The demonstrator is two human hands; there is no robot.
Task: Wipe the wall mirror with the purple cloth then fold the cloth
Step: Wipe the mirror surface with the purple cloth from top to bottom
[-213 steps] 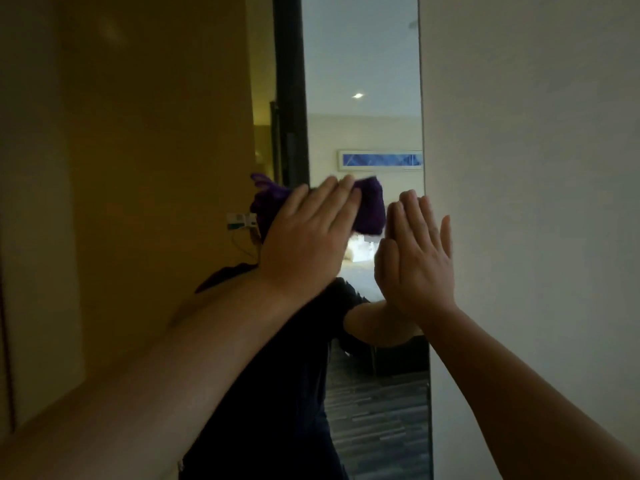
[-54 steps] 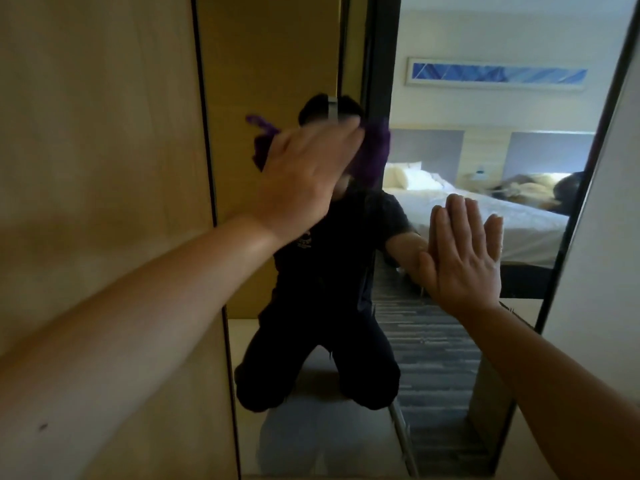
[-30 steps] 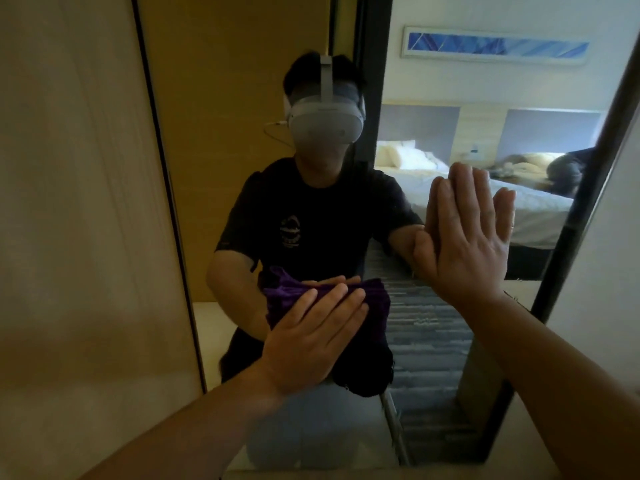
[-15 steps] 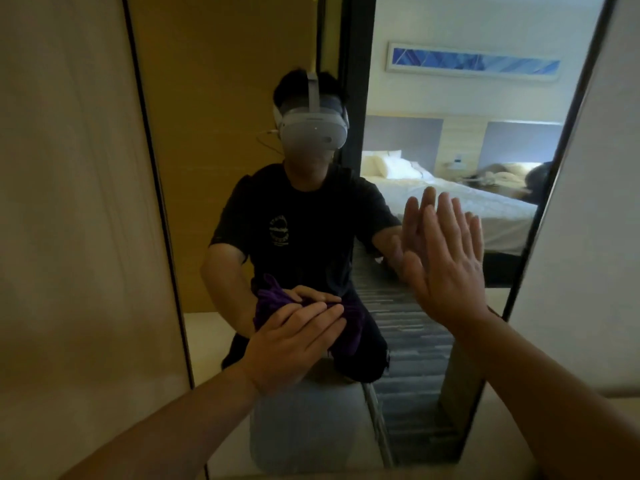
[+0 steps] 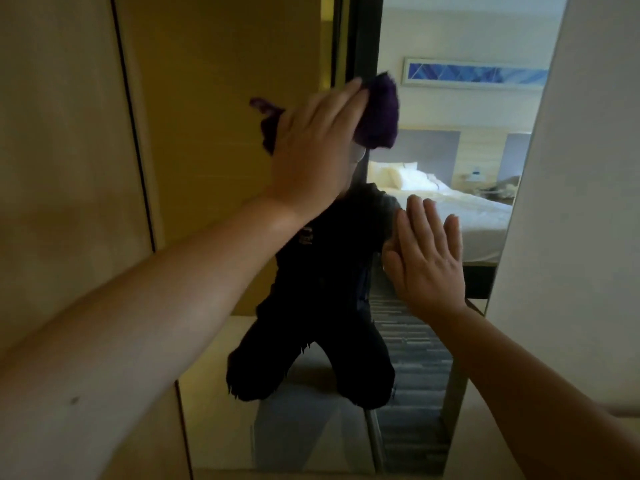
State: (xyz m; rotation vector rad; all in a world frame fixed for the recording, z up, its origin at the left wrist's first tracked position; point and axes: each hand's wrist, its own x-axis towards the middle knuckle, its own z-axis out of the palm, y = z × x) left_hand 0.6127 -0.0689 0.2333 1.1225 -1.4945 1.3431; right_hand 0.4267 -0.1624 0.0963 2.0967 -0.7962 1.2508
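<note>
A tall wall mirror (image 5: 214,140) fills the middle of the head view and reflects a kneeling person and a bedroom. My left hand (image 5: 311,154) lies flat with straight fingers, pressing a bunched purple cloth (image 5: 379,114) against the upper glass. The cloth sticks out past my fingertips on the right and past my hand on the left; its middle is hidden under my palm. My right hand (image 5: 427,261) rests flat and open on the glass, lower and to the right.
A wooden panel (image 5: 59,168) stands at the left of the mirror. A white wall (image 5: 581,202) borders the mirror on the right. The mirror's bottom edge (image 5: 311,471) meets a pale floor.
My left hand has swept the cloth up from the lower glass to the upper part. My right hand stays flat on the mirror, now lower in view.
</note>
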